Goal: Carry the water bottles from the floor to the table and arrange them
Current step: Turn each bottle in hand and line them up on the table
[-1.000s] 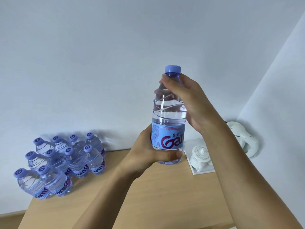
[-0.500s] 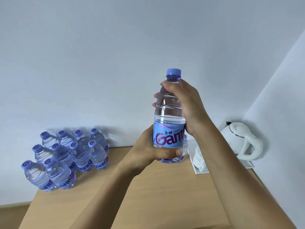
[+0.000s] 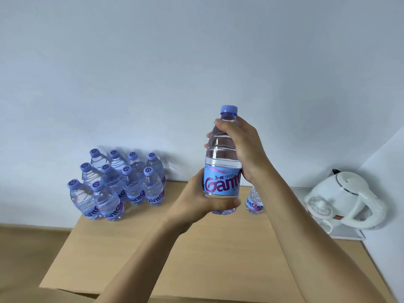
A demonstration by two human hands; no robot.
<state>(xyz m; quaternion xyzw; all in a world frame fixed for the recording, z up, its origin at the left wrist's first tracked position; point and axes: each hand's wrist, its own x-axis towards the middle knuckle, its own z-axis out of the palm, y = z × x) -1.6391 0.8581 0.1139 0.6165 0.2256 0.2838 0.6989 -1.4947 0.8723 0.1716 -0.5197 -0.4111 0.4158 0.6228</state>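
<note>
I hold one clear water bottle with a blue cap and blue label upright above the wooden table. My left hand grips its base and lower label from the left. My right hand wraps its upper part just under the cap. Another bottle stands on the table behind my right wrist, mostly hidden. Several matching bottles stand grouped in rows at the table's back left corner.
A white electric kettle sits on a white tray at the table's back right, against the side wall. A plain wall runs behind the table. The table's left edge drops to a wooden floor.
The held bottle has come down lower and slightly nearer the table, both hands keeping their grip. The view has tilted down, so the kettle and a bottle behind my wrist now show.
</note>
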